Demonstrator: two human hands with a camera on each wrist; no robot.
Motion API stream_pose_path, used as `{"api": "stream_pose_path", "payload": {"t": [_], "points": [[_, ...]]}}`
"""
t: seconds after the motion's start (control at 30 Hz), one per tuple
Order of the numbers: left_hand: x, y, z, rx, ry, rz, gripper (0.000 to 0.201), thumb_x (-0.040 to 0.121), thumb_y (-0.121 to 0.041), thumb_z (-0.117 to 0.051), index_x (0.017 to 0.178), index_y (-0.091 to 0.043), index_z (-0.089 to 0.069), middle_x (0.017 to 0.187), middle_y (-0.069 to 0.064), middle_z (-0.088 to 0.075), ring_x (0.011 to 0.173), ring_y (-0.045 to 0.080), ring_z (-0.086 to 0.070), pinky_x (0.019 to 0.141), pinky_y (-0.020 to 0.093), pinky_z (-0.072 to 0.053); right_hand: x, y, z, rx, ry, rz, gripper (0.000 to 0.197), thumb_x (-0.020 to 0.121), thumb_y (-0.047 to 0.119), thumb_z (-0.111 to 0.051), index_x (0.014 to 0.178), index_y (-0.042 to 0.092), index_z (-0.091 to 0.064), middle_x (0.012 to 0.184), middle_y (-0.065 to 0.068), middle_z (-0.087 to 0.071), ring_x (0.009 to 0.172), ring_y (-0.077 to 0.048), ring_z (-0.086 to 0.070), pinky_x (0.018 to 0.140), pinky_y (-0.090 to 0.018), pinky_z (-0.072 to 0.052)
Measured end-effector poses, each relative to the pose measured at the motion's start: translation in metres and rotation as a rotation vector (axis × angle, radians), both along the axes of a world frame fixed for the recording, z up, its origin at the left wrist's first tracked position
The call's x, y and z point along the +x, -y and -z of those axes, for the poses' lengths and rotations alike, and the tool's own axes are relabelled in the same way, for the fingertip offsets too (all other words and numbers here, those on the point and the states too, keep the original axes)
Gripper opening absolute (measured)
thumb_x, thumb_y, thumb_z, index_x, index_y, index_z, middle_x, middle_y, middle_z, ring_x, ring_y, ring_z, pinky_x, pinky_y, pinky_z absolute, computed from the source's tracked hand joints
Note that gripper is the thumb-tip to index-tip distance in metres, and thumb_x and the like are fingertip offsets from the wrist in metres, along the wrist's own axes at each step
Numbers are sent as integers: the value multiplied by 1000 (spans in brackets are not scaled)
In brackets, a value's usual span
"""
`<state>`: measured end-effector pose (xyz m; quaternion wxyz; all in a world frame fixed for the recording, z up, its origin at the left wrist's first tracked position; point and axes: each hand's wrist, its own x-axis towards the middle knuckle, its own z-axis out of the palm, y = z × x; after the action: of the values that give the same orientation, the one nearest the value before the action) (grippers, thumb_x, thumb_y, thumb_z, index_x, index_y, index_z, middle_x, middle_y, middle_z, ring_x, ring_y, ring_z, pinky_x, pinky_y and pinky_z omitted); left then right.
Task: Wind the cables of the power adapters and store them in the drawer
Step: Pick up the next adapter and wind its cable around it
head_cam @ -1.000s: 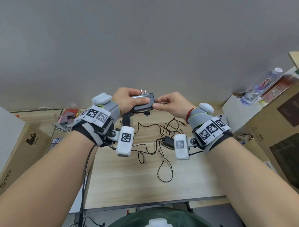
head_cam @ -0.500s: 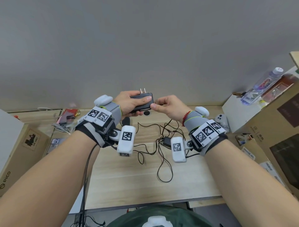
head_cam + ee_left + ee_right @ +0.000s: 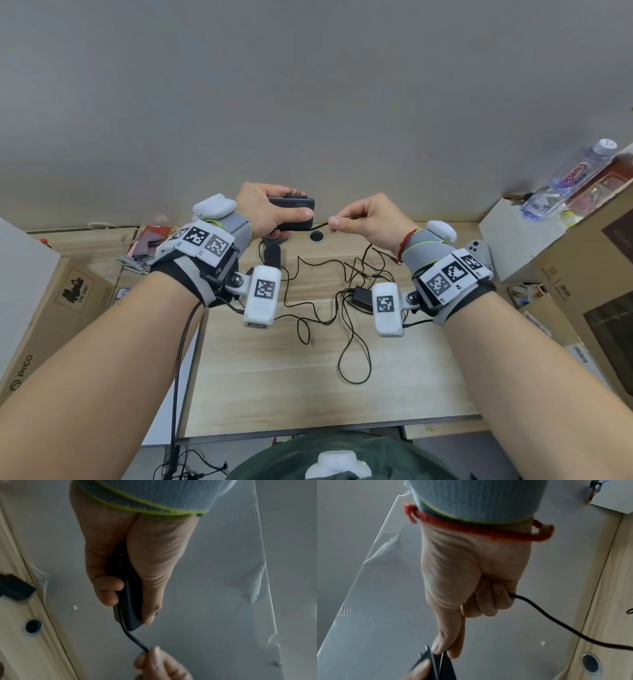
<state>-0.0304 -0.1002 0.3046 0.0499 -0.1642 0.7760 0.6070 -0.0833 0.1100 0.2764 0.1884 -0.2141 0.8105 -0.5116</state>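
My left hand (image 3: 270, 210) grips a black power adapter (image 3: 294, 209) above the back of the wooden desk (image 3: 308, 377), its two metal prongs pointing up. In the left wrist view the adapter (image 3: 127, 601) sits between thumb and curled fingers. My right hand (image 3: 363, 219) pinches the adapter's thin black cable (image 3: 320, 225) just to the right of the adapter. In the right wrist view the cable (image 3: 556, 620) leaves the curled fingers and trails down to the desk. Another black adapter (image 3: 362, 297) lies on the desk amid tangled cables (image 3: 342, 308). A third black adapter (image 3: 272, 255) shows below my left hand.
Cardboard boxes (image 3: 51, 301) stand at the left and right (image 3: 582, 274). A water bottle (image 3: 565, 181) lies on the white box (image 3: 507, 240) at the right. A round cable hole (image 3: 317, 236) is in the desk near the grey wall (image 3: 308, 85). Small clutter (image 3: 147, 246) lies back left.
My right hand has slid to the right away from the adapter, drawing a short length of cable taut between the hands. The left hand keeps its grip on the adapter.
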Motion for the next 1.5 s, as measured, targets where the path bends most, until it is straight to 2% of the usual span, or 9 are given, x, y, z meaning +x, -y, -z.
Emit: {"api": "stream_pose_path", "payload": {"t": [0.1, 0.27, 0.43, 0.63, 0.83, 1.0, 1.2, 1.37, 1.5], "points": [[4, -2, 6, -112, 12, 59, 32, 67, -21, -89, 96, -24, -77, 93, 6, -74, 71, 20, -70, 52, 26, -56, -1, 2, -9, -1, -32, -2, 13, 82, 27, -78, 75, 16, -76, 71, -3, -65, 67, -8, -50, 69, -22, -40], [11, -12, 5, -174, 23, 210, 32, 73, -12, -84, 101, -23, -74, 79, 3, -71, 57, 10, -64, 48, 22, -53, -6, 9, -26, 26, -91, -11, 16, 78, 23, -82, 68, 19, -71, 51, 14, -54, 49, 1, -41, 56, -13, -36], [15, -15, -2, -190, 22, 312, 29, 70, -17, -87, 97, -22, -77, 73, 4, -70, 51, 16, -59, 53, 27, -55, -11, 11, -29, 19, -104, -10, 21, 75, 26, -84, 62, 21, -68, 52, 4, -37, 48, -6, -27, 51, -21, -25], [15, -20, -10, -196, -6, 342, 32, 71, -14, -86, 102, -13, -75, 74, 6, -69, 43, 10, -55, 47, 24, -51, -13, 10, -22, -43, -94, 42, 19, 83, 26, -78, 69, 17, -68, 65, -6, -48, 58, -9, -36, 53, -17, -30], [11, -26, -14, -193, -19, 293, 28, 69, -13, -87, 83, -8, -63, 61, 3, -62, 41, 12, -55, 41, 21, -45, -10, 10, -4, -59, -35, 100, 22, 92, 25, -67, 71, 18, -68, 49, 14, -44, 44, -2, -33, 50, -14, -30], [6, -27, -20, -126, -89, 226, 31, 71, -10, -85, 83, -8, -57, 48, -1, -62, 39, 14, -53, 41, 22, -42, 2, 20, 10, -83, 43, 97, 25, 97, 9, -54, 74, 1, -61, 55, -2, -41, 42, -4, -32, 48, -21, -27], [-7, -21, -20, -54, -168, 10, 34, 70, -13, -87, 80, -12, -55, 73, 5, -62, 47, 11, -59, 46, 22, -51, 12, 31, 22, -40, 73, -1, 36, 103, 32, -48, 78, 19, -70, 53, -2, -40, 45, -9, -31, 44, -15, -25], [-11, -7, -11, -116, -136, -43, 35, 71, -17, -87, 87, -10, -57, 79, 4, -61, 52, 10, -59, 45, 19, -51, 13, 34, 16, 37, -30, -75, 24, 97, 37, -57, 83, 30, -76, 73, -3, -53, 73, -17, -48, 66, -29, -35], [-13, 3, -1, -238, -86, -23, 38, 66, -24, -89, 84, -17, -57, 79, 7, -66, 53, 17, -63, 49, 27, -53, 13, 33, 3, 15, -22, -109, 20, 93, 36, -65, 82, 26, -78, 72, -5, -63, 73, -14, -47, 72, -29, -36]]}}
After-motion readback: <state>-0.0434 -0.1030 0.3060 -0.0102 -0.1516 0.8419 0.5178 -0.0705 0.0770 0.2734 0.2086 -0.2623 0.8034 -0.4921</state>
